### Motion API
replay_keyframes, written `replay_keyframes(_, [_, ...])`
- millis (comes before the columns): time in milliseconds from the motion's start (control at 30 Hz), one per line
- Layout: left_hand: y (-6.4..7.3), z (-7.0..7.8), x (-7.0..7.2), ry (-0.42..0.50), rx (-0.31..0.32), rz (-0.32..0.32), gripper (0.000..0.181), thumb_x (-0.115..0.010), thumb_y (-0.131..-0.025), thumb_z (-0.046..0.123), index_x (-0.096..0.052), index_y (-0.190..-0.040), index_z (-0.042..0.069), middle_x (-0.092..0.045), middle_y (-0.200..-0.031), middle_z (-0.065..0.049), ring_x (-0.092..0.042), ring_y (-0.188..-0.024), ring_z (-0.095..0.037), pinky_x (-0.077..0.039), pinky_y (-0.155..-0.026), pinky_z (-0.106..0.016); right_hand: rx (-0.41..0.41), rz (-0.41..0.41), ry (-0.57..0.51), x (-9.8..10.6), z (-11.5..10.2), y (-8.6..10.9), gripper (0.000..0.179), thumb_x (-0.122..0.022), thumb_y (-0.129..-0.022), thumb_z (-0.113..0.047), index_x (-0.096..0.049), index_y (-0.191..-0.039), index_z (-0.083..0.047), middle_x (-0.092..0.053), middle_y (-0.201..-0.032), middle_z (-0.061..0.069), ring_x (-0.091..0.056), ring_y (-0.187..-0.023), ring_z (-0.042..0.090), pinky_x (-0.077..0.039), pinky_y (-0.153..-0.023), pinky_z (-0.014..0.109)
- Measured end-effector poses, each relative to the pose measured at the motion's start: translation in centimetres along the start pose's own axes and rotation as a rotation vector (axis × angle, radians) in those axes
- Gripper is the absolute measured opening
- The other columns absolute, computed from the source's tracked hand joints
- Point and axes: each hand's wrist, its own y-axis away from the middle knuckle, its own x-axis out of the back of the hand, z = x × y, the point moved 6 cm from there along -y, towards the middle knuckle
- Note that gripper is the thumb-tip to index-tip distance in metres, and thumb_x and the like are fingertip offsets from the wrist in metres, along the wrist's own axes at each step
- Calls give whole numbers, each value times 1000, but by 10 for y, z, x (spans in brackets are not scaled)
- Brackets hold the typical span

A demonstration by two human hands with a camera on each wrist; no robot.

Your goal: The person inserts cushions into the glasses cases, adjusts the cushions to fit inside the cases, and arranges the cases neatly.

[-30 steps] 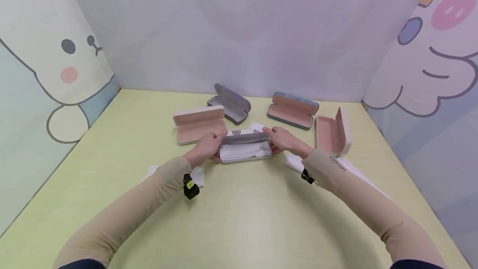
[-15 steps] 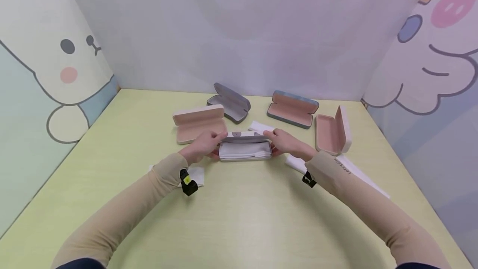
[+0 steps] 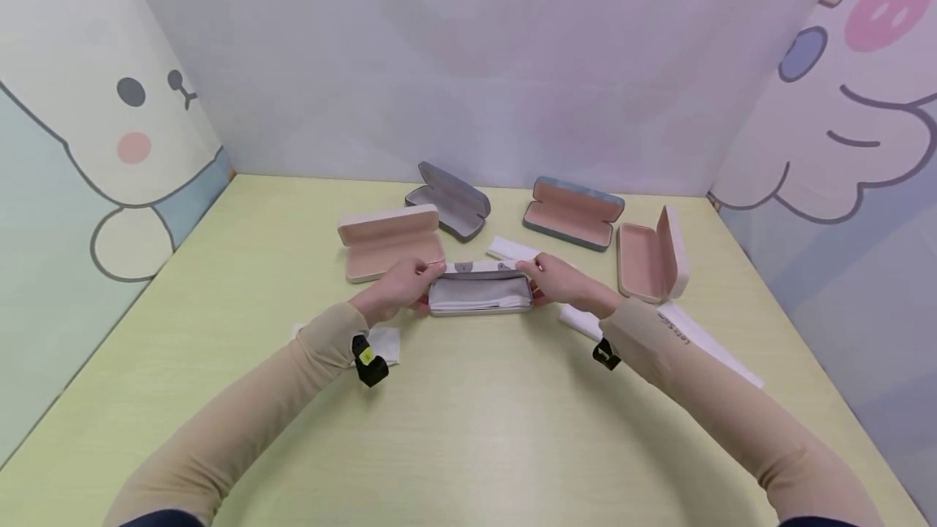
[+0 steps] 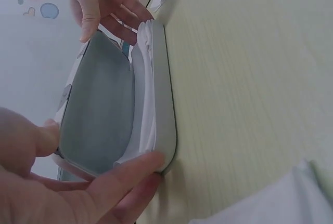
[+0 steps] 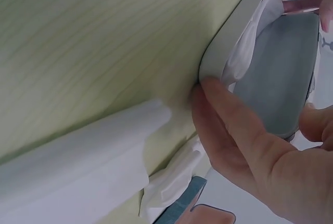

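Note:
A glasses case [image 3: 479, 313] with grey lining and a bear-print lid [image 3: 483, 267] stands between both hands, its lid partly raised. Folded white cloth [image 3: 479, 296] lies inside; in the left wrist view this cloth [image 4: 148, 99] bulges along the front wall. My left hand [image 3: 398, 285] grips the case's left end, thumb at the lid's edge and fingers against the base. At the other end, my right hand [image 3: 564, 280] holds it the same way. The right wrist view shows those fingers [image 5: 234, 115] touching the corner of the base. The hinge is hidden.
Behind stand open glasses cases: pink-lined at left [image 3: 395, 254], grey [image 3: 450, 210], blue with pink lining [image 3: 571, 222], and pink at right [image 3: 650, 263]. Several white cloths lie around, including one by the left wrist [image 3: 385, 346] and one beneath the right forearm [image 3: 710, 344].
The lid has tilted lower over the cloth, which now lies in shade. Both hands have kept their hold on the ends, shifting only slightly. More of the cloth behind the case shows.

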Motion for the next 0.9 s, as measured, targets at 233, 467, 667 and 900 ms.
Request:
replay_keyframes(233, [3,0,-1,7,-32,-5,40,-43,-103,27,-48,-122,-8,-56,-119,-22,-59,-91,-20,-57,-77,-31,15,12,22,-1,-1,3,39,-35,-105,-30,-45,-117,6,-49,-113,20,-56,-103,25,-55,-87,38])
replay_keyframes(467, [6,0,-1,29,-45,-13,38,-44,-103,25,-46,-120,-8,-56,-122,-25,-61,-93,-20,-57,-81,-34,39,18,11,-3,-1,4,36,-36,-105,-26,-46,-117,8,-51,-117,23,-55,-109,27,-55,-88,36])
replay_keyframes(667, [6,-2,-2,50,-51,-25,37,-44,-102,23,-43,-122,-9,-55,-123,-27,-62,-93,-21,-58,-80,-33,39,22,25,-5,1,3,36,-39,-105,-25,-48,-115,8,-53,-118,23,-57,-108,26,-56,-86,34])
replay_keyframes(900, [6,-1,-1,48,-62,-26,36,-44,-103,21,-43,-120,-10,-55,-123,-29,-61,-92,-22,-58,-80,-34,45,29,25,-4,0,5,36,-39,-104,-25,-48,-116,9,-54,-118,25,-58,-107,26,-56,-86,34])
